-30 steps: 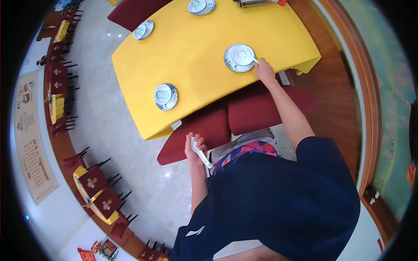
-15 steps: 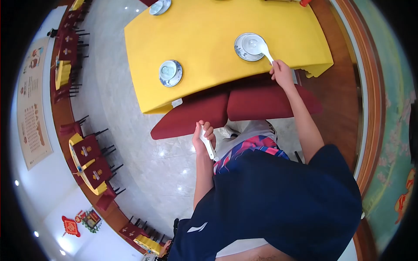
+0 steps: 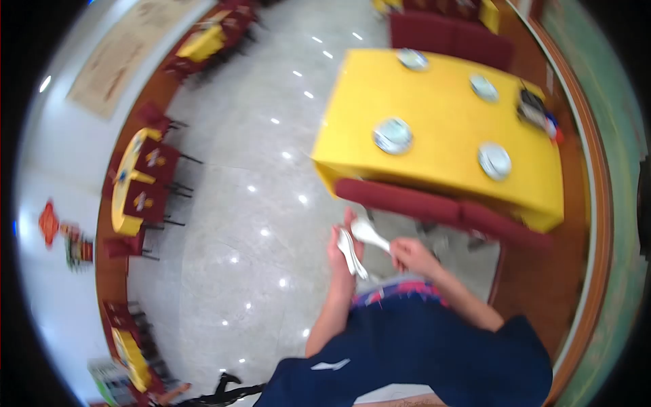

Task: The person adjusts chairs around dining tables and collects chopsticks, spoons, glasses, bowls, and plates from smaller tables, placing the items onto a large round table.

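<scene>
My right hand pinches the handle of a white soup spoon, its broad end pointing left toward my other hand. Lying in my left hand are white soup spoons, with handles toward my body; blur hides how many. Both hands are close together in front of my waist, on the near side of the red bench seat. Beyond it, the nearest bowl and plate setting and another bowl and plate setting rest on the yellow-covered table.
Two more settings stand at the table's far side, one a bowl on a plate. A dark box-like holder sits by the right wall. Another red bench is behind the table. Grey tiled floor stretches left toward other tables.
My right hand has drawn back from the right-hand bowl with the spoon, to beside my left hand. The view has shifted, so the table appears farther off and more to the right.
</scene>
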`<action>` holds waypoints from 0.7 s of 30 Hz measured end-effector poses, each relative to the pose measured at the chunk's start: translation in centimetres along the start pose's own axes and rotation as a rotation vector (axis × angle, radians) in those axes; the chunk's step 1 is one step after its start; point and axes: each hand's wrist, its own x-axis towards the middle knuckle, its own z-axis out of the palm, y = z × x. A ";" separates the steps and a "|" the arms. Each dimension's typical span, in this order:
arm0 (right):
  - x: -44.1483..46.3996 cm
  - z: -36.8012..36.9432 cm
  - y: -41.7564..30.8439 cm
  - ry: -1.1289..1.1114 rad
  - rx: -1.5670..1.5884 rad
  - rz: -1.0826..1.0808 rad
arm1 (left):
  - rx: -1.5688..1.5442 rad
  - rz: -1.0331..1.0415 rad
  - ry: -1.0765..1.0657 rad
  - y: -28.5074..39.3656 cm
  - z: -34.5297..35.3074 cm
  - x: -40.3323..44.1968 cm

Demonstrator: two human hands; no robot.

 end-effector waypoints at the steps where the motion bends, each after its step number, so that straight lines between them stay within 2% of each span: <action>1: 1.0 2.4 0.6 -0.034 0.006 0.036 | -0.046 0.056 -0.003 2.0 -2.0 -0.8; 7: 5.4 13.1 -1.3 -0.270 -0.314 0.179 | -0.265 0.279 0.034 10.1 -8.5 -4.1; 10: 9.2 18.1 -1.1 -0.411 -0.458 0.168 | -0.223 0.414 0.111 13.8 -11.3 -4.7; 12: 11.5 18.6 -0.8 -0.502 -0.514 0.188 | -0.152 0.444 0.309 14.1 -12.7 -4.9; 17: 19.6 24.6 0.2 -0.734 -0.597 0.251 | -0.252 0.660 0.410 20.8 -16.3 -5.1; 21: 27.8 29.5 -0.2 -0.839 -0.700 0.177 | -0.300 0.746 0.451 26.9 -20.1 -2.2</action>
